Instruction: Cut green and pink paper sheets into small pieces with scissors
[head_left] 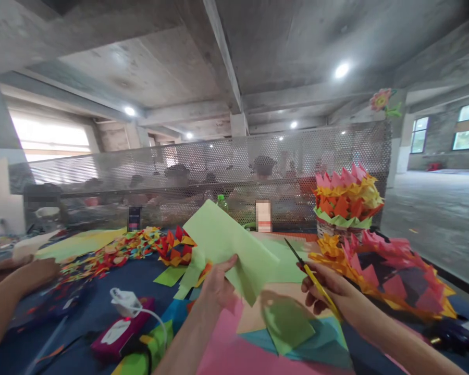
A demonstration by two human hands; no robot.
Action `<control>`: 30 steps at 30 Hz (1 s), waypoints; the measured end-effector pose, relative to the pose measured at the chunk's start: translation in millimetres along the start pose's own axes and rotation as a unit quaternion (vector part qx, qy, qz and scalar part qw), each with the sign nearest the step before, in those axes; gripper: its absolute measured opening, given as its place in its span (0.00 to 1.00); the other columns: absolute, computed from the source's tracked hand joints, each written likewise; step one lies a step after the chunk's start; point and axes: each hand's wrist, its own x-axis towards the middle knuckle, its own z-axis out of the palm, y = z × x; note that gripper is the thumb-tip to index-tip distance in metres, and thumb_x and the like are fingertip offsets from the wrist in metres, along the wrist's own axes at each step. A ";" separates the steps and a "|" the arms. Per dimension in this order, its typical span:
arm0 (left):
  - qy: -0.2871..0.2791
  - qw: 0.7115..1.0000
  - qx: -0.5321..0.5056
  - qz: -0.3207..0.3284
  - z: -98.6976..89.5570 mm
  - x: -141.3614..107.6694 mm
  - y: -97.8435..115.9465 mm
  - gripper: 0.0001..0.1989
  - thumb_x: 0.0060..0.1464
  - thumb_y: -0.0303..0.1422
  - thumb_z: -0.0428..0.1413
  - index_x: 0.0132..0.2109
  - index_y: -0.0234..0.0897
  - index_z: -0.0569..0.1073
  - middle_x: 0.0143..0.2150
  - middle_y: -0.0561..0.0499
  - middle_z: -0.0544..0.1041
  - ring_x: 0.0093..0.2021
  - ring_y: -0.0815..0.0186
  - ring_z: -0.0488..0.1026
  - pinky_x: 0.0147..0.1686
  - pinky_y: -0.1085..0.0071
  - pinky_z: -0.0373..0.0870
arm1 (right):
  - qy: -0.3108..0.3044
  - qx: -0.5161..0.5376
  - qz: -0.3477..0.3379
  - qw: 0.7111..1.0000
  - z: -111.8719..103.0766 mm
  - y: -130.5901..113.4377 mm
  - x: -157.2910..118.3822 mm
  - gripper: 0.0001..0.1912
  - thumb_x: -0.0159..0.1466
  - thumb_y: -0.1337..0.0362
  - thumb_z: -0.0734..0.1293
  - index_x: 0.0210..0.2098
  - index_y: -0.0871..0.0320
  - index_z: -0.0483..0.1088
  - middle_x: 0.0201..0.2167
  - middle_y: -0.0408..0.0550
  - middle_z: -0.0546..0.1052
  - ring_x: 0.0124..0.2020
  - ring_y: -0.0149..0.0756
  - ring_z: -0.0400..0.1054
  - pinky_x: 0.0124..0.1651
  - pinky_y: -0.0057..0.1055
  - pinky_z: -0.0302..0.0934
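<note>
The left hand (219,284) has its fingers (231,262) pinched on a light green sheet (226,234), the thumb over the near face. The fingertips behind the sheet are hidden, so how far they reach cannot be told. The sheet stands tilted above the fingers, its lower corner pointing down.

The right hand (324,286) has its fingers (308,285) curled around a yellow-handled tool (315,278), whose dark, narrow tip points up and away from them, towards the sheet but apart from it. Whether it has one blade or two is unclear, and the hand covers part of the handle.

Below and between both sets of fingers, a green piece (289,325) lies over blue, peach and pink paper (238,349), which runs out of view at the bottom. Left of the left fingers are a red paper flower (175,249), small scraps (121,252) too jumbled to count, and a purple power strip (119,333), with a white plug, on the dark blue desk (86,333). Beyond the right fingers, a pink and orange petal ring (398,286) sits close to a tiered paper piece (347,200). At far left, a co-worker's hand (41,276) is blurred, its grip unreadable. Two pixelated patches and the mesh screen (203,172) obscure what is behind them.
</note>
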 end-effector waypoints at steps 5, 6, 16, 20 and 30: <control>-0.001 0.999 -0.020 0.049 -0.6 -1.6 8.3 0.17 0.48 0.20 0.59 0.47 0.33 0.74 0.38 0.49 0.81 0.36 0.64 0.78 0.42 0.70 0.75 | -0.093 0.207 0.051 0.973 24.2 -11.1 -23.2 0.17 0.65 0.49 0.62 0.46 0.53 0.65 0.26 0.40 0.67 0.23 0.29 0.66 0.25 0.26 0.60; 0.000 0.999 -0.025 0.043 -0.4 -1.9 8.7 0.16 0.49 0.20 0.59 0.47 0.32 0.74 0.38 0.49 0.81 0.35 0.64 0.78 0.41 0.70 0.75 | -0.113 0.231 0.058 0.965 27.5 -10.9 -26.1 0.17 0.65 0.48 0.61 0.46 0.52 0.65 0.26 0.40 0.66 0.23 0.30 0.66 0.25 0.27 0.60; 0.015 0.998 -0.052 0.034 0.9 -1.5 12.0 0.16 0.50 0.18 0.57 0.47 0.30 0.73 0.33 0.49 0.81 0.32 0.65 0.78 0.36 0.71 0.76 | -0.199 0.368 0.098 0.903 49.5 -14.5 -30.4 0.37 0.48 0.28 0.60 0.40 0.53 0.68 0.27 0.45 0.70 0.29 0.36 0.69 0.33 0.31 0.63; 0.020 0.998 -0.056 0.037 0.8 -1.7 13.9 0.16 0.50 0.17 0.56 0.47 0.30 0.74 0.32 0.49 0.81 0.29 0.66 0.78 0.33 0.72 0.77 | -0.202 0.351 0.086 0.910 47.4 -1.5 -28.0 0.39 0.52 0.28 0.54 0.42 0.53 0.68 0.24 0.43 0.68 0.23 0.34 0.68 0.28 0.31 0.62; 0.024 0.998 -0.054 0.035 -5.1 1.7 7.9 0.17 0.50 0.17 0.56 0.47 0.32 0.75 0.35 0.48 0.81 0.32 0.64 0.79 0.35 0.71 0.78 | -0.183 0.239 0.048 0.952 52.7 -2.3 -33.7 0.41 0.56 0.30 0.52 0.49 0.54 0.69 0.22 0.41 0.64 0.16 0.26 0.59 0.21 0.26 0.55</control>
